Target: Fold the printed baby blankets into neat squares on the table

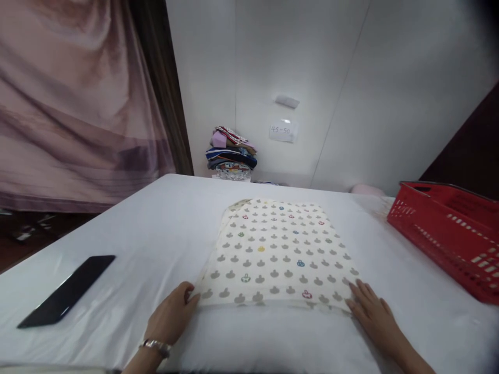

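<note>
Patterned cloth (273,249) lies flat on the white-covered table (148,223), mid-width, between the two hands, near edge facing the person. Left hand (171,314) at its near left corner: fingers curled, thumb and forefinger close together at the hem; whether fabric is pinched, cannot tell. Right hand (374,317) at the near right corner: fingers extended, slightly parted, tips resting on the edge, no grip seen. Risks, as judged: an uneven pull between the corners would skew the near edge; thin fabric under light fingertips could slip and ruck up. Far left corner shows layers out of line, so a tug there might set a crease. The table cover is loose and wrinkled, could drag along with the cloth if pressed hard. Containers: red basket (448,234), slotted sides, at the right of the table, well apart from the cloth; angle hides most of the interior, contents cannot be told. Dark flat slab (68,291) to the left, folded textiles (232,153) piled by the wall.
</note>
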{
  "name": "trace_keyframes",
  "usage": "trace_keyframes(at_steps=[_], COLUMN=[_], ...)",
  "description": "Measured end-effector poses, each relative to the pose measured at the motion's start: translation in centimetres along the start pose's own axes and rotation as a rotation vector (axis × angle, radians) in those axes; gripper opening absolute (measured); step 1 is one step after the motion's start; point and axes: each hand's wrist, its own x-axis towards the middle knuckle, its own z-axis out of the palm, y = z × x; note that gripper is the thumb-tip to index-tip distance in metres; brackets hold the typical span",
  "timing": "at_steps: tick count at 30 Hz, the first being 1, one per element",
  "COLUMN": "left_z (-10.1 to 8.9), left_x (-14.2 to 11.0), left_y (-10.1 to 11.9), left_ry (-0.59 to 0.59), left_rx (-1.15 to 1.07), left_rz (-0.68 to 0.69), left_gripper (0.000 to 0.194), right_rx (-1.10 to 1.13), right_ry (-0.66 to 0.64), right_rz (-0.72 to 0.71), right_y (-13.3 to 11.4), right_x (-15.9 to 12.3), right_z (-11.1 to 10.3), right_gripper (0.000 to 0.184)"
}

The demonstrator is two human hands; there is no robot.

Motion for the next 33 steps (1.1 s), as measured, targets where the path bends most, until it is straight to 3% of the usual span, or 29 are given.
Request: trace_keyframes(at_steps=[3, 6, 10, 13, 22, 33], left_z=[0.7, 1.8, 3.8, 5.0, 6.7, 6.7], left_x=[0.6, 1.0, 0.6, -0.1, -0.3, -0.9], left_y=[0.2, 1.9, 5.3, 6.8, 8.9, 9.0], left_ry=[0.164, 0.343, 0.249, 0.141, 0.140, 0.139], left_rx=[0.034, 0.007, -0.023, -0.012, -0.012, 0.107], left_rz=[0.116, 0.416, 0.831, 0.983, 1.062, 1.086], left_gripper=[0.028, 0.030, 0.026, 0.020, 0.019, 0.021], right_rx=[-0.019, 0.026, 0.174, 0.289, 0.296, 0.254], right_ry=[0.103, 0.166, 0.089, 0.043, 0.031, 0.002], right_rz=[-0.043, -0.202, -0.461, -0.579, -0.614, -0.629], right_y=[-1.6, -5.0, -8.9, -10.5, -13.9, -14.3], right_x=[0.6, 1.6, 2.4, 2.0, 2.0, 1.1], right_z=[-1.0, -2.7, -4.0, -4.0, -3.4, -3.0], right_gripper=[0.052, 0.052, 0.045, 0.035, 0.026, 0.028])
